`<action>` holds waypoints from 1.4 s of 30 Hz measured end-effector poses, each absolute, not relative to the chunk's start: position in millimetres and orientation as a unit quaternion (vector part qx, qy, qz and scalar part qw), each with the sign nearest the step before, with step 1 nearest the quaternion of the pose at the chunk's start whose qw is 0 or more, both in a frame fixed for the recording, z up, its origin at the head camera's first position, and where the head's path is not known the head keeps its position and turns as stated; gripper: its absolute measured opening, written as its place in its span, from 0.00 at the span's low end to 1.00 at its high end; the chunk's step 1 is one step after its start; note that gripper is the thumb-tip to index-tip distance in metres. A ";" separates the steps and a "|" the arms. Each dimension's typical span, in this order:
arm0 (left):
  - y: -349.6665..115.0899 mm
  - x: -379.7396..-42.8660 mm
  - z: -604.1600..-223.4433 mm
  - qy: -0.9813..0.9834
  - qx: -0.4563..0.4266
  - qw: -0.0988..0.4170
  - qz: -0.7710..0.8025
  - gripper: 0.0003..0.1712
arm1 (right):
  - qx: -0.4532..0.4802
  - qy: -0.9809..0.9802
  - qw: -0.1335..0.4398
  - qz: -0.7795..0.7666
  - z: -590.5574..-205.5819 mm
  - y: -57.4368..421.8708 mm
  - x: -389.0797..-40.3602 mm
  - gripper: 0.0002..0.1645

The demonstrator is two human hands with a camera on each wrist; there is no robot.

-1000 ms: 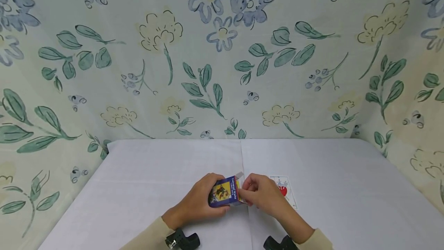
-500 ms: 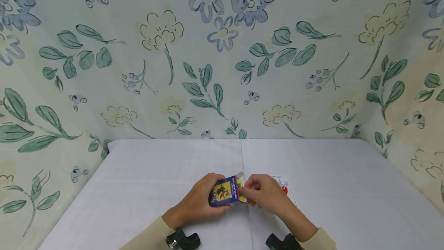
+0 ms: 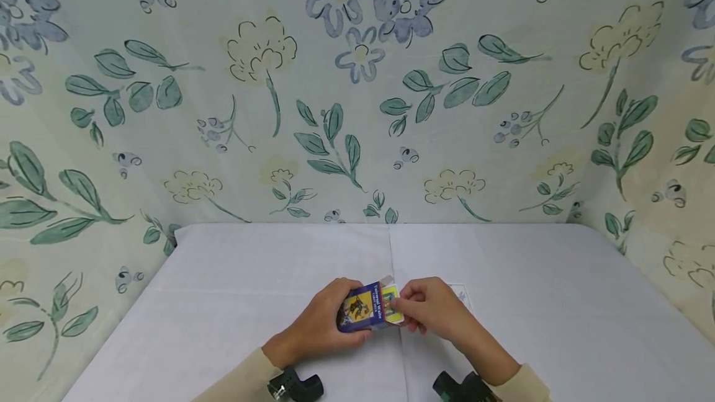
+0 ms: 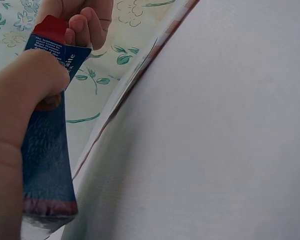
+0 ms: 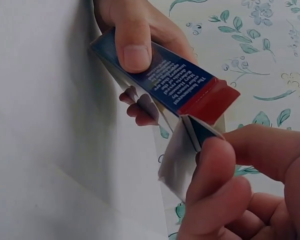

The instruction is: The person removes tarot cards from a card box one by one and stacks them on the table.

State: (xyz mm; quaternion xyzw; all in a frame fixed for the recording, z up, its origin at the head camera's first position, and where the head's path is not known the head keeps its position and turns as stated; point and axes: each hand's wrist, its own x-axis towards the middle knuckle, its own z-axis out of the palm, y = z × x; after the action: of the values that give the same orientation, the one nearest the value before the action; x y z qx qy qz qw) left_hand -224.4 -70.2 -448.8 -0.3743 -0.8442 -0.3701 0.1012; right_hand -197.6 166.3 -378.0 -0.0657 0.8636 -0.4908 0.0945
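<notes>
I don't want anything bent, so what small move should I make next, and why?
I'd probably slide the yellow printed paper piece straight out: it pokes partway from the open end of the rectangular blue cardboard box, the right fingers pinch it, and the left fingers grip the box.

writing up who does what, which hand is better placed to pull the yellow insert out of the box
Probably the right hand: it pinches the yellow insert at the open end, while the left hand grips the box.

You wear plain beige sleeves (image 3: 237,380).
Your left wrist camera (image 3: 296,386) is black and stubby with a small silvery patch; your right wrist camera (image 3: 462,388) is black too.
</notes>
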 end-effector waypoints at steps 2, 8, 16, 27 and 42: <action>-70.1 -224.2 -448.6 -0.845 -0.372 0.099 -0.372 0.41 | -0.064 0.863 0.097 -0.492 -377.3 167.0 -198.4 0.12; -70.1 -223.7 -447.7 -0.846 -0.363 0.087 -0.380 0.41 | -0.062 0.858 0.098 -0.501 -374.4 169.4 -199.0 0.13; -70.4 -224.7 -448.6 -0.850 -0.366 0.092 -0.367 0.41 | -0.045 0.854 0.100 -0.509 -370.0 172.6 -200.2 0.13; -70.6 -225.2 -448.9 -0.848 -0.365 0.087 -0.374 0.40 | -0.044 0.851 0.097 -0.514 -363.2 180.0 -199.4 0.15; -70.4 -225.7 -449.7 -0.852 -0.365 0.107 -0.361 0.41 | -0.021 0.852 0.099 -0.514 -352.9 190.3 -199.1 0.15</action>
State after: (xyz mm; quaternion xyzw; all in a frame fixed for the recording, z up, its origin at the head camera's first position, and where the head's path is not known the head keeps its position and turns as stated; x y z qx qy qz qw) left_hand -225.7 -70.4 -449.7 -0.3647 -0.8518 -0.3605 0.1066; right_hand -199.1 190.3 -352.9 -0.0214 0.8520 -0.5135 0.0993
